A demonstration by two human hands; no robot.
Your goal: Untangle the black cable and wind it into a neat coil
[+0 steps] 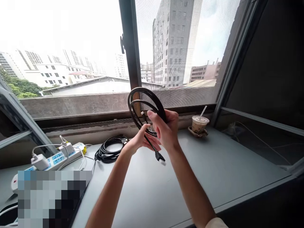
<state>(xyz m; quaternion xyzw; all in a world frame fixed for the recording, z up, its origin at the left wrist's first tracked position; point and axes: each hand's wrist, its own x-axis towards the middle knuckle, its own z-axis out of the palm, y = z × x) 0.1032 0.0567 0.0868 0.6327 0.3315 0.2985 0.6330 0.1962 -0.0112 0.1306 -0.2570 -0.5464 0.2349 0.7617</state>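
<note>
A loosely coiled black cable (pixel 158 103) is held up above the table, in front of the window. My right hand (pixel 167 128) is closed around one side of the loops, thumb on top. Just left of it, my left hand (pixel 139 139) has the cable's lower strand between its thumb and fingers. Below the fingers dangles a black plug (pixel 160 157) with a pale tip. Behind the left hand, a second coil of black cable (pixel 108 155) lies on the table. Parts of the left fingers are hidden by the cable and the right hand.
On the left are a white power strip (pixel 77 153) with chargers and wires plugged in, and a blurred-out area. A lidded cup with a straw (pixel 199 124) stands in a holder at the back right. The light table (pixel 147 193) meets the window wall; metal frames flank it.
</note>
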